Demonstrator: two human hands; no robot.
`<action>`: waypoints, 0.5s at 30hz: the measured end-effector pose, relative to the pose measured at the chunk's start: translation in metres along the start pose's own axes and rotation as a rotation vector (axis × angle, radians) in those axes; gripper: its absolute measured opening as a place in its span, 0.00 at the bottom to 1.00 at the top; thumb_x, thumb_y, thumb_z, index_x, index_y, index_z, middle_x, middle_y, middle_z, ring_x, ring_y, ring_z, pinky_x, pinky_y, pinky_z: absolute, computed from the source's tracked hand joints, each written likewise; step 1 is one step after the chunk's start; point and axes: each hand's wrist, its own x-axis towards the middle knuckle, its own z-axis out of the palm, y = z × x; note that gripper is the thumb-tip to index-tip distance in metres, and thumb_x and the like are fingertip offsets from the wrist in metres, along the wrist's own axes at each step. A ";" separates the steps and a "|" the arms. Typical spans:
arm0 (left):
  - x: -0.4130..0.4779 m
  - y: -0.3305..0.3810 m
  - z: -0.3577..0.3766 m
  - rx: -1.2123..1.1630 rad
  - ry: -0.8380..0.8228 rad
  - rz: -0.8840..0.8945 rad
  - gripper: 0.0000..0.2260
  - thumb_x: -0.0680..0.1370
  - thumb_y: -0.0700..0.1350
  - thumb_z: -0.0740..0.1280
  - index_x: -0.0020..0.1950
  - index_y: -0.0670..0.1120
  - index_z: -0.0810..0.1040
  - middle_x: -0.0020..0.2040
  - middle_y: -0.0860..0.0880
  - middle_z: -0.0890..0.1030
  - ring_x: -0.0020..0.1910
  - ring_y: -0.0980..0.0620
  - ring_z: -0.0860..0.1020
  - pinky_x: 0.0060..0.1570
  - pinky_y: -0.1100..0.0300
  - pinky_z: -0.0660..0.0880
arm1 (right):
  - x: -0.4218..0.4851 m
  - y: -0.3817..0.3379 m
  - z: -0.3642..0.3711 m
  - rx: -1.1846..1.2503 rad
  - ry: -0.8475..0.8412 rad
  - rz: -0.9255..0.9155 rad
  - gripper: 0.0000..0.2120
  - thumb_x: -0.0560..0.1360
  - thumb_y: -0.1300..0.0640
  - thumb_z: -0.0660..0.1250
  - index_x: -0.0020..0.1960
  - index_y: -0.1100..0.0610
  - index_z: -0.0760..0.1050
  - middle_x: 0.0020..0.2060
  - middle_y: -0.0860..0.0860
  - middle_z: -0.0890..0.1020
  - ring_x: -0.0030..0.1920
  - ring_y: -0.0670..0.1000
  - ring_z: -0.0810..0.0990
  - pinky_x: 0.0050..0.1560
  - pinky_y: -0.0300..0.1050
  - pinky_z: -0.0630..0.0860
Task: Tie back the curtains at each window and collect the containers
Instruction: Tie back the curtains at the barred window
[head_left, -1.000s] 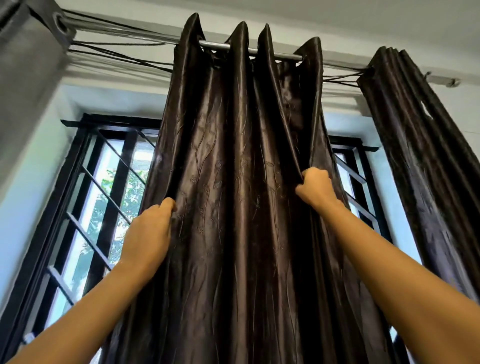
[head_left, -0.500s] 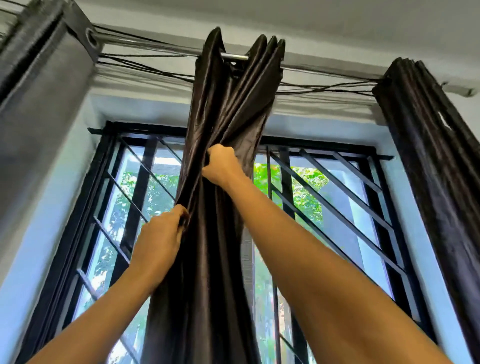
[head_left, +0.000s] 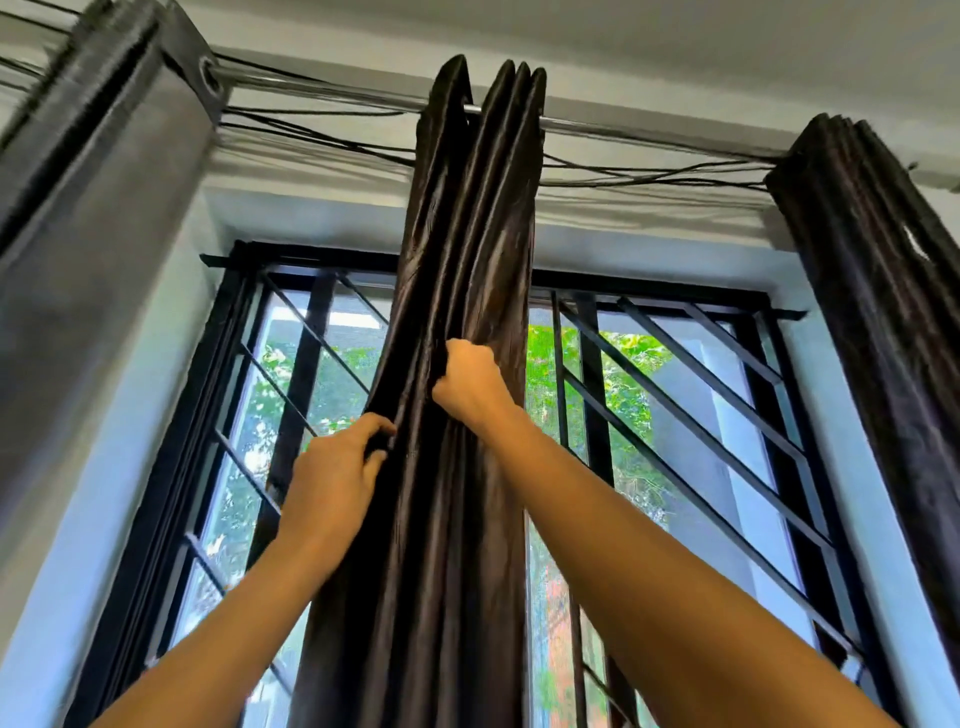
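Against the barred window (head_left: 675, 395), both hands, left (head_left: 332, 483) and right (head_left: 470, 382), grip the bunched, glossy dark-brown curtain (head_left: 462, 249).

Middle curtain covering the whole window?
No, the middle curtain is bunched narrow, gripped by the left hand and right hand, with window grille exposed on both sides.

Three curtains, all gathered
The glossy brown middle curtain (head_left: 467, 234) hangs bunched in tight vertical folds; a dark curtain (head_left: 883, 312) is gathered right, a grey curtain (head_left: 93, 234) left.

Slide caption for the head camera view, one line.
Left hand and right hand grip the bunched dark curtain before a barred window.
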 end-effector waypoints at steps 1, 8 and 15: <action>-0.002 0.003 0.003 -0.032 0.008 -0.014 0.13 0.75 0.39 0.68 0.56 0.52 0.78 0.44 0.47 0.84 0.45 0.42 0.80 0.43 0.54 0.73 | -0.005 0.007 0.000 0.000 -0.005 0.015 0.12 0.73 0.63 0.64 0.55 0.65 0.72 0.54 0.65 0.76 0.55 0.66 0.76 0.48 0.51 0.73; -0.011 0.031 0.013 -0.067 0.028 -0.046 0.12 0.78 0.38 0.63 0.59 0.50 0.75 0.44 0.48 0.82 0.44 0.45 0.79 0.38 0.58 0.65 | -0.043 0.049 0.016 -0.002 0.076 0.088 0.07 0.71 0.68 0.62 0.48 0.63 0.73 0.44 0.61 0.80 0.46 0.63 0.78 0.42 0.50 0.73; -0.001 0.050 0.011 -0.169 0.007 -0.098 0.39 0.77 0.43 0.66 0.76 0.52 0.42 0.37 0.50 0.77 0.34 0.48 0.77 0.34 0.59 0.73 | -0.051 0.074 0.009 0.244 0.162 0.075 0.09 0.70 0.65 0.62 0.50 0.63 0.74 0.30 0.53 0.73 0.26 0.49 0.68 0.24 0.37 0.64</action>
